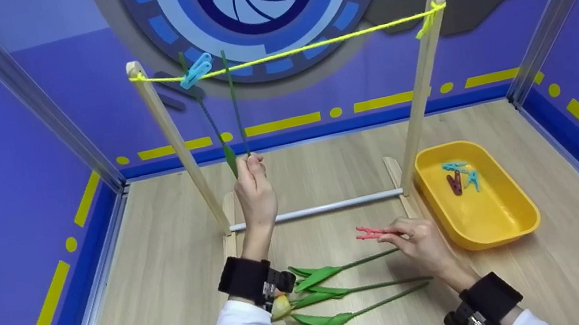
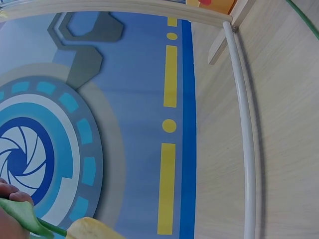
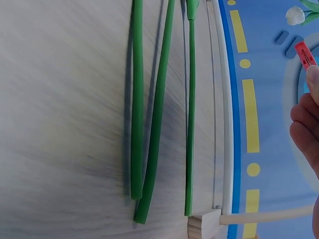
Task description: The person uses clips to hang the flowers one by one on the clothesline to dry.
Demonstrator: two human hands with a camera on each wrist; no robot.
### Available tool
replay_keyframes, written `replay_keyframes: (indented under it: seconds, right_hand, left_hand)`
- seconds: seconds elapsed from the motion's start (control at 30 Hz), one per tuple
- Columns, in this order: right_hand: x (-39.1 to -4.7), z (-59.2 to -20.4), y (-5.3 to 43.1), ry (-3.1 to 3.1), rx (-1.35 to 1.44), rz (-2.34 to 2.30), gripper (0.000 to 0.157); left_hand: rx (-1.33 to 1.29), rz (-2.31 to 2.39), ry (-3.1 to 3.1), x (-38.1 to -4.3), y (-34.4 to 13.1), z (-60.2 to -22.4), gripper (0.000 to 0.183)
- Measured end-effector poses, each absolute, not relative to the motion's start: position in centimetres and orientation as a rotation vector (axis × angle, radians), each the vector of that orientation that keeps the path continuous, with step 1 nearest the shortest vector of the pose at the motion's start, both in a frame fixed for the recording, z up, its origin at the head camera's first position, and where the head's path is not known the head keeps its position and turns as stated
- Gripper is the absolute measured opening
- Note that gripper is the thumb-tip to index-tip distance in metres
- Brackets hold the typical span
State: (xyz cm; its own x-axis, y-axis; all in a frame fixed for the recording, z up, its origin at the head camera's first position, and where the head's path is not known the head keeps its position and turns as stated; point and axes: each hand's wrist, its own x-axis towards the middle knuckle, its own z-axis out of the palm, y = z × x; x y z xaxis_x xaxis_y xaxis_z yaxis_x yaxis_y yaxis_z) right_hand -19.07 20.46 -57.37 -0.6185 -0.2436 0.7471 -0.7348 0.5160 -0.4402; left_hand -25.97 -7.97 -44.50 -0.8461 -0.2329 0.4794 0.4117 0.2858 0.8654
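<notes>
My left hand grips an artificial tulip, its stem pointing up across the yellow cord. The tulip's pale yellow bloom shows in the left wrist view, below the hand. Just left of it, a blue clothespin on the cord holds another stem; in the right wrist view a white bloom hangs there. My right hand pinches a red clothespin, prongs toward the left, above the tabletop. Several tulips lie below, stems toward the right.
A wooden frame with a left post and right post carries the cord; a white rod joins its base. To the right stands a yellow tray with blue clothespins and dark red ones. Patterned walls enclose the table.
</notes>
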Motion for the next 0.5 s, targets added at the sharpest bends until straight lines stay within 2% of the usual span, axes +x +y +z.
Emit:
replay_keyframes:
  seconds: [0.5]
  right_hand:
    - [-18.8,-56.1,20.3,-2.153,0.796,1.024,0.02]
  left_hand:
    - [-0.115,-1.653,-2.025,-25.8,-6.9,-43.5,0.027]
